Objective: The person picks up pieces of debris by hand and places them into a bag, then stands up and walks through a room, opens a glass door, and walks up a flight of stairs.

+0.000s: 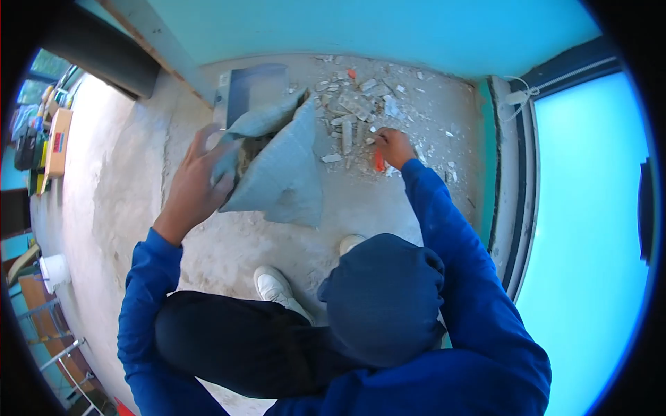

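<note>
My left hand [198, 184] grips the edge of a pale grey-green woven sack [284, 170], fingers wrapped over its rim at the left. The sack's mouth gapes toward the hand, and its inside is dark, with some dusty contents showing. My right hand [394, 148] is down at the near edge of a spread of rubble [357, 104], its fingers pinched together. Small white bits lie right at its fingertips; I cannot tell what the pinch holds. Just below those fingers is an orange-red piece [379, 161]. Longer broken chunks [347, 135] lie left of the hand.
Behind the sack lies a grey pan-like tray [251, 90]. A turquoise wall [388, 31] closes off the back, and a door frame [510, 187] stands at the right. Far left are a cardboard box [59, 142] and a white bucket [54, 272]. My shoe [274, 284] is on the concrete floor.
</note>
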`<state>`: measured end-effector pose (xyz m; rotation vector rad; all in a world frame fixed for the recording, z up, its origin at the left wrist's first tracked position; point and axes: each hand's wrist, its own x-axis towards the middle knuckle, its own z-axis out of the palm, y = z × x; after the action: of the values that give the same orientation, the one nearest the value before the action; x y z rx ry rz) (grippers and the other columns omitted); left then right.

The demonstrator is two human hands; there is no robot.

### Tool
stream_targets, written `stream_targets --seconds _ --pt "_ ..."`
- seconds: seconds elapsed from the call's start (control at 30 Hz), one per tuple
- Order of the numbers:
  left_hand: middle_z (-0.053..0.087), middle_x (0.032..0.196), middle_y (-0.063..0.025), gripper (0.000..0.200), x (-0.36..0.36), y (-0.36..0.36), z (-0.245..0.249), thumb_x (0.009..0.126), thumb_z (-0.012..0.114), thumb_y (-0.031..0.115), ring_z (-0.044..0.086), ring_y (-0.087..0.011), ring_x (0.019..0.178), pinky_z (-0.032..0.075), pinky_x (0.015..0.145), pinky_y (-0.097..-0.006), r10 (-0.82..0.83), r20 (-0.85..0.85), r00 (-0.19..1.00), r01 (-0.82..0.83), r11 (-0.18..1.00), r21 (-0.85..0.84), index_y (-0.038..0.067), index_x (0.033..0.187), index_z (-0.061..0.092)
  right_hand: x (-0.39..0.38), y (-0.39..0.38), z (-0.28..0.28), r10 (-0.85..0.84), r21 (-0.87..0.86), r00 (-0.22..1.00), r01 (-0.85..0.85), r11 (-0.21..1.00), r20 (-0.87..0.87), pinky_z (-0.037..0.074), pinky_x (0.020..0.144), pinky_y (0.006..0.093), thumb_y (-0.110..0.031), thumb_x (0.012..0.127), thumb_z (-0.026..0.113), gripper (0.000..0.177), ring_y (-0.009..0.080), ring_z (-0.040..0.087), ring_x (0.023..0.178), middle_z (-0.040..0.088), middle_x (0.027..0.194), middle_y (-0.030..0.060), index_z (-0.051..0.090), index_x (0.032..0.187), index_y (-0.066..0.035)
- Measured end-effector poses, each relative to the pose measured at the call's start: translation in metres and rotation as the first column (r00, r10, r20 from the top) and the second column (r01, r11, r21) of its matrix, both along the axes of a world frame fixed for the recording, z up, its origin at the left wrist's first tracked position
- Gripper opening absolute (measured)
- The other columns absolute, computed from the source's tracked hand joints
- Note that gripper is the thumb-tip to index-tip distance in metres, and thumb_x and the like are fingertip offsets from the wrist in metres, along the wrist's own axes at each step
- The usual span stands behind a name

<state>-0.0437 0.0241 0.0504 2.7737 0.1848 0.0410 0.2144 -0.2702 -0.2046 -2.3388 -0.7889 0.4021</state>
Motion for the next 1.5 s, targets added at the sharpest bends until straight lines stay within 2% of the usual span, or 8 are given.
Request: stream_targets --seconds 0.23,0.43,0.57,0.77,0.9,1.1,1.27,1.5 --pt "0.06 0.112 -0.0169 0.042 0.01 -0.03 -0.01 0.077 0.067 0.012 0.057 -0.0343 0.102 0.047 0.089 -0.0401 0.002 -0.04 0.999 0.0 0.998 0.058 0.002 0.117 0.059 -0.01 0.036 0.078 -0.034 0.472 0.955 0.176 0.864 -0.294 0.048 0.064 0.0268 -0.024 0.091 0.063 0.028 0.0094 0.058 0.068 0.065 0.073 0.0057 0.068 0.092 0.003" --pt "0.059 0.102 -0.0157 0.045 0.009 -0.041 -0.036 0.077 0.06 0.006 0.06 -0.0353 0.093 0.049 0.082 -0.0438 -0.324 -0.082 0.942 0.303 0.931 -0.201 0.004 0.122 0.055 -0.054 0.097 0.185 0.212 0.676 0.932 0.046 0.735 -0.293 0.049 0.069 0.0267 -0.02 0.089 0.064 0.024 0.0106 0.06 0.074 0.066 0.082 0.0065 0.068 0.099 0.001" --pt "0.058 0.098 -0.0135 0.046 0.011 -0.052 -0.025 0.078 0.061 0.005 0.06 -0.0346 0.091 0.049 0.079 -0.0431 -0.386 -0.104 0.917 0.356 0.907 -0.225 0.007 0.124 0.056 -0.071 0.113 0.179 0.43 0.527 0.903 -0.358 0.771 -0.016 0.05 0.07 0.0282 -0.02 0.081 0.071 0.029 0.0132 0.061 0.078 0.066 0.085 0.0081 0.068 0.103 -0.002" --pt "0.059 0.096 -0.0138 0.041 0.004 -0.05 -0.018 0.077 0.062 0.004 0.06 -0.0347 0.091 0.05 0.077 -0.0442 -0.391 -0.107 0.914 0.355 0.9 -0.253 0.008 0.118 0.058 -0.034 0.072 0.135 0.018 0.445 0.992 0.039 0.895 -0.123 0.052 0.069 0.0349 -0.025 0.079 0.072 0.035 0.022 0.065 0.075 0.067 0.082 0.0128 0.066 0.105 -0.002" --pt "0.059 0.093 -0.0141 0.039 0.012 -0.047 -0.015 0.077 0.066 0.01 0.058 -0.034 0.091 0.048 0.079 -0.0424 -0.355 -0.012 0.935 0.342 0.909 -0.239 0.006 0.115 0.06 -0.005 0.014 0.065 -0.157 -0.02 0.987 0.158 0.987 0.024 0.053 0.072 0.0401 -0.035 0.076 0.074 0.041 0.0316 0.067 0.08 0.068 0.084 0.0174 0.065 0.101 -0.003" --pt "0.057 0.092 -0.0131 0.032 0.031 -0.018 -0.012 0.076 0.07 0.01 0.055 -0.031 0.092 0.046 0.081 -0.039 0.007 0.319 0.948 0.002 1.0 -0.027 0.002 0.105 0.06 -0.048 -0.002 0.013 -0.071 -0.357 0.997 0.076 0.931 0.027 0.052 0.08 0.0483 -0.027 0.078 0.068 0.037 0.0384 0.064 0.094 0.063 0.102 0.0215 0.057 0.105 -0.004" --pt "0.052 0.107 -0.0166 0.039 0.021 0.008 -0.039 0.07 0.069 0.004 0.052 -0.0349 0.1 0.044 0.085 -0.0414 0.351 0.25 0.903 -0.331 0.936 -0.118 0.003 0.106 0.051 -0.051 0.036 0.044 -0.163 -0.214 0.978 0.189 0.958 0.133 0.053 0.081 0.0491 -0.023 0.081 0.063 0.034 0.0393 0.062 0.1 0.058 0.108 0.0221 0.056 0.108 -0.004" --pt "0.046 0.121 -0.0202 0.076 0.031 -0.002 -0.031 0.069 0.07 0.005 0.051 -0.0368 0.112 0.047 0.086 -0.0425 0.31 0.363 0.879 -0.314 0.948 -0.05 0.011 0.137 0.038 -0.043 0.095 0.016 -0.061 -0.324 0.994 0.088 0.942 0.093 0.053 0.082 0.0489 -0.018 0.088 0.052 0.038 0.0418 0.063 0.099 0.056 0.115 0.0243 0.046 0.122 -0.003"
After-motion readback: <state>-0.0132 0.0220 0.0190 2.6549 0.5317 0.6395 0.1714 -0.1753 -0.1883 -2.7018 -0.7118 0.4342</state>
